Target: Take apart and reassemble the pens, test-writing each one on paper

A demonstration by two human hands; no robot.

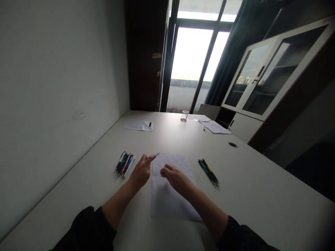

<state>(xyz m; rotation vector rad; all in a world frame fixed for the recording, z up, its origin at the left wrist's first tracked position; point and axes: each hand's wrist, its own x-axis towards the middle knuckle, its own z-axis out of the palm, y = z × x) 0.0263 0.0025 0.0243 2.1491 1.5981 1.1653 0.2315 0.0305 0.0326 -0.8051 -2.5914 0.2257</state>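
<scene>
A sheet of paper (170,205) lies in front of me on the white table, its upper part covered with lines of writing. My left hand (141,170) is closed around a dark pen (155,156) at the sheet's upper left edge; only the pen's end shows past the fingers. Over the written part, my right hand (176,176) is closed with its fingers curled down, and whatever they may hold is hidden. Several pens (123,164) lie in a bunch left of my left hand. Another small group of green, yellow and black pens (208,172) lies right of the paper.
Farther back on the table (251,181) are a paper with a dark strip (138,125), a clear glass (184,116), and more papers (216,127) with a pen (203,127). A round cable hole (232,145) is at the right. The wall (65,87) borders the table's left side.
</scene>
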